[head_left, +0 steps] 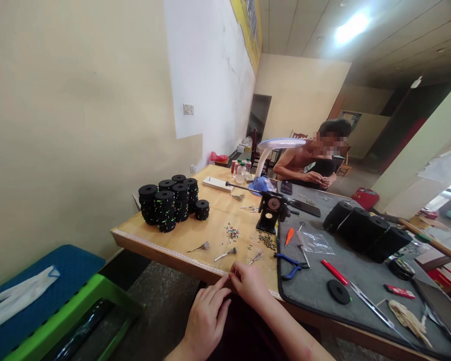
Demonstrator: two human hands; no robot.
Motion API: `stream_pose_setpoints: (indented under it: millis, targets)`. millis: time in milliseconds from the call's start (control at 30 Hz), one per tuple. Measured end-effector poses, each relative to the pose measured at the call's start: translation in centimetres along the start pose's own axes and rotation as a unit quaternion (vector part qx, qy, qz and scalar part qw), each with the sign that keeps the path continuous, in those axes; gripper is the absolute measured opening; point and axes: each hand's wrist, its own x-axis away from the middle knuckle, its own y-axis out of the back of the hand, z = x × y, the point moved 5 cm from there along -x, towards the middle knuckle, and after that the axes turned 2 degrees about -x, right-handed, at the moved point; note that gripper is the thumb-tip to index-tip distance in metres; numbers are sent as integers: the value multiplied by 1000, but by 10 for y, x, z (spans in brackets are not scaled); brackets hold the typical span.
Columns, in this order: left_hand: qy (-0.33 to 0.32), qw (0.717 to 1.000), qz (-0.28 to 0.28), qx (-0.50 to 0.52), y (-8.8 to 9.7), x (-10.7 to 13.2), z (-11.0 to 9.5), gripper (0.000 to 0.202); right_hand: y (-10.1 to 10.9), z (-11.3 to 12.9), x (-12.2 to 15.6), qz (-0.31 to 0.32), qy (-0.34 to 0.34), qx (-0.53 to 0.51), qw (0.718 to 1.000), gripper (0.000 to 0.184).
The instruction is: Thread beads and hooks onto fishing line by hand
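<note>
Both my hands rest at the near edge of the wooden table (195, 235). My left hand (206, 316) lies below the edge with its fingers together, pointing up toward the rim. My right hand (248, 281) sits on the edge, fingertips pinched together on something too small to make out. Just beyond them lie small tufted pieces (225, 254), a scatter of coloured beads (232, 232) and blue-handled pliers (291, 265). A black winding device (271, 210) stands further back.
Stacks of black spools (169, 200) stand at the table's left. A grey mat (323, 281) carries red-handled scissors (346, 283), a black disc (338, 292) and black rolls (368, 230). Another person (315, 163) sits at the far end by a lamp (278, 145). A green and blue stool (60, 301) is at left.
</note>
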Motion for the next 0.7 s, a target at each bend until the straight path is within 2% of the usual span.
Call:
stream_pose_setpoints:
  millis: [333, 700]
  targets:
    - [-8, 997, 2, -71, -2, -2, 5, 29, -2, 0, -3, 5, -4, 24, 1000, 16]
    - [-15, 996, -7, -89, 3, -5, 4, 31, -2, 3, -6, 3, 7, 44, 999, 18]
